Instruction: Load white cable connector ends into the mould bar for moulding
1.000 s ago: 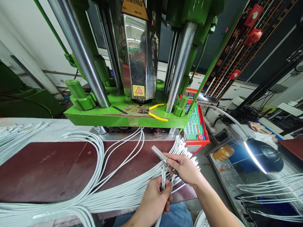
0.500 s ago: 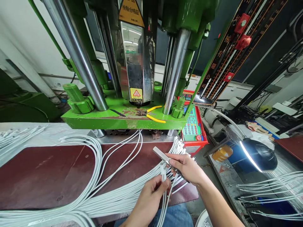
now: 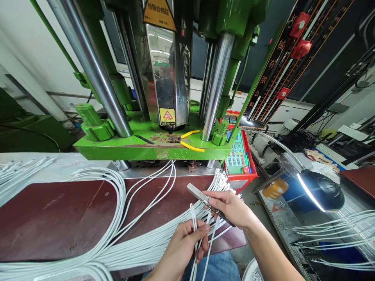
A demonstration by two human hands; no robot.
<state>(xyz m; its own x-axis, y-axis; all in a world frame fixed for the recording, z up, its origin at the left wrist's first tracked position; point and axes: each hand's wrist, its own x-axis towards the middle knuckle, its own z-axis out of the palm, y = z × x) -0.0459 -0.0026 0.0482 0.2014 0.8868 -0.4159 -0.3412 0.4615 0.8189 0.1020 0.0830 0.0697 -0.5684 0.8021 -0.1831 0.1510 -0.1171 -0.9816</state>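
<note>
My left hand [image 3: 187, 238] is closed around a few white cables [image 3: 193, 218], whose ends stick up above the fingers. In my right hand [image 3: 230, 207], just to the right and slightly higher, is a flat metal tool [image 3: 197, 192] that points up and to the left. Its lower part is hidden by my fingers. Behind both hands, a large bundle of white cables [image 3: 146, 246] lies across the dark red board [image 3: 58, 218], with its ends fanned out near my right hand.
A green press [image 3: 158, 152] stands in front, with yellow-handled pliers [image 3: 190, 146] on its ledge. At right are a red control box [image 3: 253, 176], a lit lamp [image 3: 322, 193] and more cables [image 3: 331, 230]. A white bucket [image 3: 249, 271] is at the bottom.
My left hand has shifted slightly left with the cables, and their ends now stand left of the tool's middle. The metal tool has moved slightly left.
</note>
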